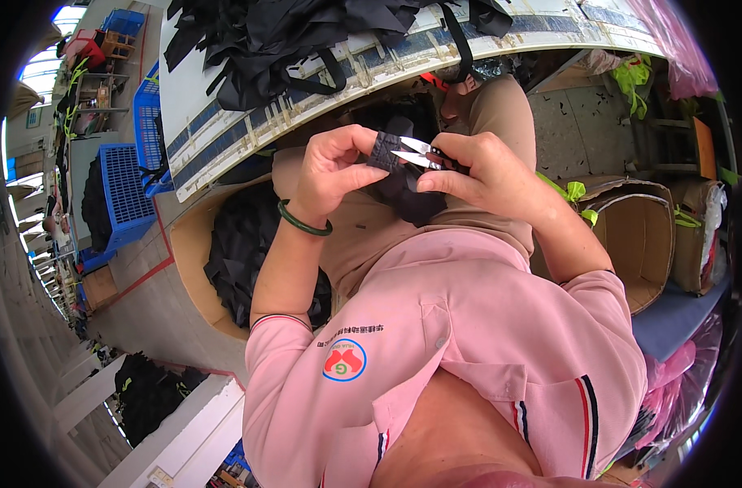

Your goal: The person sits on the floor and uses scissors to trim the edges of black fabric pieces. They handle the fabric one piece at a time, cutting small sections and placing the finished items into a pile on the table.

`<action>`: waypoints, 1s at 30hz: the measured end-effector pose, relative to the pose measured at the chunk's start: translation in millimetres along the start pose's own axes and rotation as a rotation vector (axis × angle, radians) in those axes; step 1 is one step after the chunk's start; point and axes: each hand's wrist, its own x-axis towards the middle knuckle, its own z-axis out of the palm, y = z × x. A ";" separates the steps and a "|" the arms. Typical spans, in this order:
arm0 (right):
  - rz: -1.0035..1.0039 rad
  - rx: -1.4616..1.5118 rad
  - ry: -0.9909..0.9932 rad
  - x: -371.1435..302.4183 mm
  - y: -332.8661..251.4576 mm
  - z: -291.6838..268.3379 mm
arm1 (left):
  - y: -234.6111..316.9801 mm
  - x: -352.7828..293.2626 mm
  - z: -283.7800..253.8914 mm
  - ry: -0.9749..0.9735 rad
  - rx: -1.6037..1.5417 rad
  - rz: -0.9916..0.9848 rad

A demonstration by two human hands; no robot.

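Table edge (224, 146) beyond hands (330, 163) and snips (416, 146)

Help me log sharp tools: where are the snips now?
In the head view's upper centre, the snips point left from the right hand, toward the black fabric held by the left hand.

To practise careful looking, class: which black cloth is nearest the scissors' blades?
The gathered piece pinched in the person's left hand, right by the scissors; the heap on the table and pile in the cardboard box lie farther off.
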 end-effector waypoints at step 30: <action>-0.055 -0.001 -0.036 -1.4 8.8 -1.2 | -5.2 1.7 0.4 -0.176 -0.038 -0.074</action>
